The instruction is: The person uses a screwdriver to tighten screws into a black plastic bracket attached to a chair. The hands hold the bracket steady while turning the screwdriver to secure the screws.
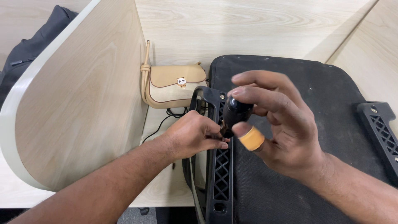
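Note:
A black chair seat (306, 99) lies upside down on the wooden desk, with a black lattice armrest bracket (222, 166) along its left side. My right hand (277, 124) grips the dark rounded handle of a screwdriver (235, 112) with fingertips and thumb; the thumb wears an orange bandage. The tool stands upright over the bracket. My left hand (192, 135) pinches the lower shaft of the tool right at the bracket; the tip is hidden by my fingers.
A small beige handbag (174, 87) leans against the desk partition (78, 103) behind the seat, with a black cable (163, 122) running under it. A second lattice bracket (383, 128) sits on the seat's right side. Dark cloth (37, 41) lies beyond the partition.

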